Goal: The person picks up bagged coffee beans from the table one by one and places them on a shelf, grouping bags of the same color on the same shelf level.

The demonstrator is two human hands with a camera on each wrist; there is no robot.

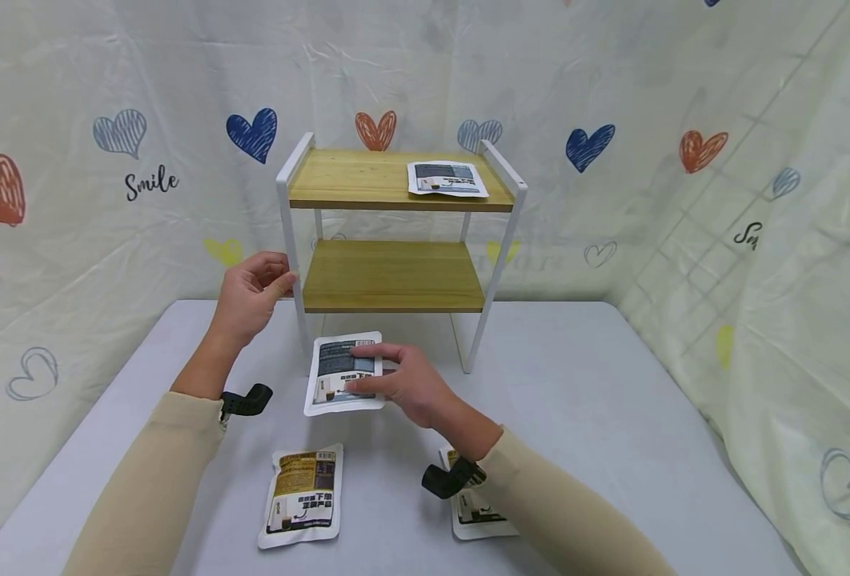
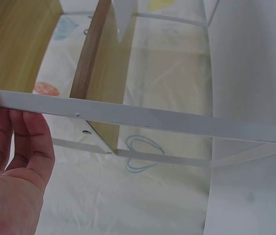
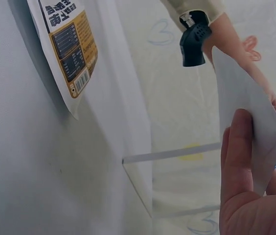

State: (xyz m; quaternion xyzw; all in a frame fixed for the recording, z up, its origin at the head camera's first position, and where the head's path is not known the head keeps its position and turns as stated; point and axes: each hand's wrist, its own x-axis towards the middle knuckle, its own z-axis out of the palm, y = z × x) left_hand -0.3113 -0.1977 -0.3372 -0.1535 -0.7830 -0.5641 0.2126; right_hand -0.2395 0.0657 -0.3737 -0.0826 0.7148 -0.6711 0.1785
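Head view: right hand point(image 1: 414, 390) pinches the pouch point(image 1: 333, 364) by its three-o'clock edge, at seven o'clock of the rack point(image 1: 396, 276); how firmly is unclear. Left hand point(image 1: 246, 298) grips the nine-o'clock post point(image 1: 290, 236); best brace it, holding the pouch level.

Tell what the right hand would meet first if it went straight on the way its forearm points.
Probably the left front post of the shelf, near the left hand, with the held packet leading, though depth is unclear.
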